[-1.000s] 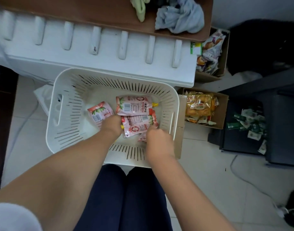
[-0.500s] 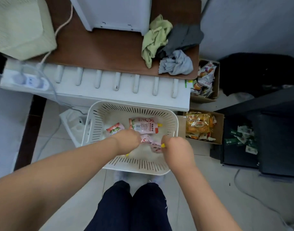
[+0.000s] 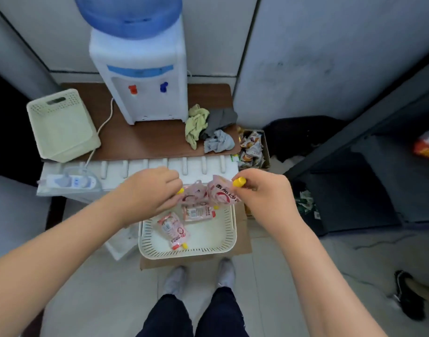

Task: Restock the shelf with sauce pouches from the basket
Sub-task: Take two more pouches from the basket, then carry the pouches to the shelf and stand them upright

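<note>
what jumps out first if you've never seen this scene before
The left hand and right hand each pinch a pink sauce pouch by its yellow cap, the left pouch and the right pouch, over the far edge of the white basket. Two more pouches lie in the basket, one near its front and one further back. Behind, a white water dispenser with a blue bottle stands on a brown tabletop.

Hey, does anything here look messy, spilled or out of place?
Crumpled rags lie heaped on the board beside the dispenser, and green packets are strewn loose by the dark shelf. Nothing looks broken.
</note>
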Demonstrator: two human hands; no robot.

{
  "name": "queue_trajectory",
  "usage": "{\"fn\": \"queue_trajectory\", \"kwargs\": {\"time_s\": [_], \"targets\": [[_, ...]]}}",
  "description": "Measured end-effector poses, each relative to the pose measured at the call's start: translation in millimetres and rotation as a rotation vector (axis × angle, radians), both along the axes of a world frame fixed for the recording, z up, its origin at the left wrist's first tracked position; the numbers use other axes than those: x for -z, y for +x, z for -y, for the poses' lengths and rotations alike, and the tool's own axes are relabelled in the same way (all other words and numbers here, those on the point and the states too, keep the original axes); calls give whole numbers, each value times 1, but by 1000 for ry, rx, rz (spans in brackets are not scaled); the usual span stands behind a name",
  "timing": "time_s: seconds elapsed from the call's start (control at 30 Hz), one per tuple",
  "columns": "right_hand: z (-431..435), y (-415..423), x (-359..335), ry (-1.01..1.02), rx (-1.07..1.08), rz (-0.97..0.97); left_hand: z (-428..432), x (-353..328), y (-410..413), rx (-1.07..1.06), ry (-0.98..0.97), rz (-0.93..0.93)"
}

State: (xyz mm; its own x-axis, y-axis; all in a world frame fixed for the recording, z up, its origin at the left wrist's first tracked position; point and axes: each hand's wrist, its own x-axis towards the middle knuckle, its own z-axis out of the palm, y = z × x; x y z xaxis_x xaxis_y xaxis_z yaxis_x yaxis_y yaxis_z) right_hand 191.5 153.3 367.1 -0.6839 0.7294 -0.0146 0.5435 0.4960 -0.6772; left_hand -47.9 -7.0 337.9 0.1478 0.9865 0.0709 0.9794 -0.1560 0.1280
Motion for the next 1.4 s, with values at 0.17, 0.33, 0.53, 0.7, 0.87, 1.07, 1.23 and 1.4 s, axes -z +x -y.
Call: {"fn": "queue_trajectory", "kwargs": {"time_s": [0.17,0.33,0.53,0.7,0.87,1.07,1.23,1.4], "targets": [[18,15,-102,-34,185,-278,-18,-130,-15,74,287,-37],[34,41,-184,86,258,-473,-38,-219,-11,-4,471,322],[56,90,-245,365,334,-529,-53,-269,39,48,553,621],[69,152,-266,422,446,-518,-73,-292,112,198,474,735],[84,236,-277,451,548,-511,-91,-313,210,427,340,686],[109,363,-296,458,739,-636,-123,-333,344,616,249,839],[152,472,-308,521,888,-612,-136,-348,479,898,199,886],[217,573,-312,615,1079,-504,-115,-358,618,1129,31,925]]}}
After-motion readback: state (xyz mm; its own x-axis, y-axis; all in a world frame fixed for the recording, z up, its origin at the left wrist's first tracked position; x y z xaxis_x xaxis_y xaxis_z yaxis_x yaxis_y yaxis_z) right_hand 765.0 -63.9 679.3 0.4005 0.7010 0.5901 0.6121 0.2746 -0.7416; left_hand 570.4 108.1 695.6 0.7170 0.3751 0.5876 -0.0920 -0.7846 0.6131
